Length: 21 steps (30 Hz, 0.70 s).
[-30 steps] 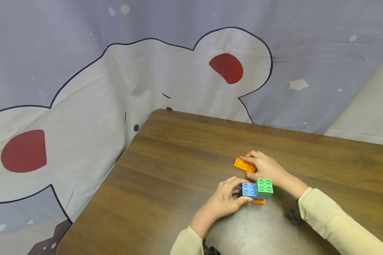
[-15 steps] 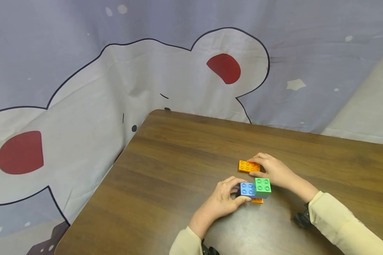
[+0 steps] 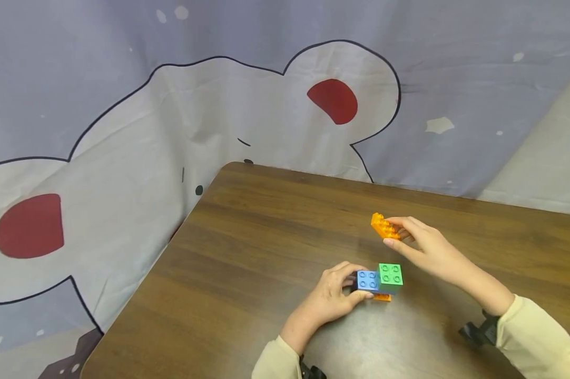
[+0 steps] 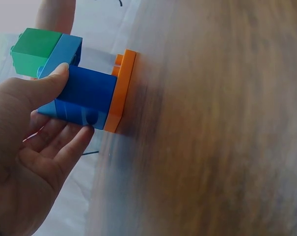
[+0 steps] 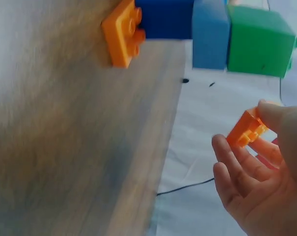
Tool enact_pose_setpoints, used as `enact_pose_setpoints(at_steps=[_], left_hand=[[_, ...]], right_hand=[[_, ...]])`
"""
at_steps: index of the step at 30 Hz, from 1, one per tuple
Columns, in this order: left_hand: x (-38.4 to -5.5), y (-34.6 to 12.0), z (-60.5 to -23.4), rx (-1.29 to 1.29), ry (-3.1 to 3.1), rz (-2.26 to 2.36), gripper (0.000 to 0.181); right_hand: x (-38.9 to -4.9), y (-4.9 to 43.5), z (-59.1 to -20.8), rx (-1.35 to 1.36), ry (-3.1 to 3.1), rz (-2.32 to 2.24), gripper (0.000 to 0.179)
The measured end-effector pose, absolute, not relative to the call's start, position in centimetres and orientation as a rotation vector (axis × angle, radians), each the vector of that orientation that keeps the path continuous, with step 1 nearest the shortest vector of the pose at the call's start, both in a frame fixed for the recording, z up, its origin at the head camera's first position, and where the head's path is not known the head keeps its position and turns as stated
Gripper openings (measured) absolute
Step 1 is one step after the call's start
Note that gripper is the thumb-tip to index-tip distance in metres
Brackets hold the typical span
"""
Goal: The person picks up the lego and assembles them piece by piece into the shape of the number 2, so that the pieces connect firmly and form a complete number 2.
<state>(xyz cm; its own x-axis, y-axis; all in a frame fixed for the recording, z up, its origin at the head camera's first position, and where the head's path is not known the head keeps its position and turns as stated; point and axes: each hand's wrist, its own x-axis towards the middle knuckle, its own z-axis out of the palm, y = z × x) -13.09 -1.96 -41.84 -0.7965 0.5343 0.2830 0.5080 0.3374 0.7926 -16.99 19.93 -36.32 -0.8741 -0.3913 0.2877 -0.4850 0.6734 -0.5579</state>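
My left hand (image 3: 333,296) grips a stack of toy building bricks between thumb and fingers. At its base is a flat orange brick (image 4: 121,93), standing on the table. Above that come a dark blue brick (image 4: 89,88) and a lighter blue brick (image 3: 367,280). A green brick (image 3: 390,275) sits on top, at the right end of the lighter blue one. Behind the stack, my right hand (image 3: 427,245) pinches a second flat orange brick (image 3: 384,227), held tilted above the table with studs showing. The right wrist view shows thumb and fingers on this orange brick (image 5: 246,129).
The brown wooden table (image 3: 247,237) has a rounded far-left corner. A curtain (image 3: 195,105) with a cartoon bear print hangs along its left and far edges. Black wrist devices, such as the one on the right wrist (image 3: 481,331), sit at the sleeves.
My right hand has lifted the loose orange brick off the table, tilting it and drawing back to the right. My left hand stays in place on the stack.
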Motion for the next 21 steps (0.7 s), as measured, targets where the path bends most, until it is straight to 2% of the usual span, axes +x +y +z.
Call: enact_pose_setpoints(at_steps=[21], left_hand=[[-13.1, -1.8, -41.8, 1.026, 2.538, 1.517, 0.037]], right_hand=[[-13.2, 18.8, -34.3, 0.785, -2.577, 0.927, 0.035]])
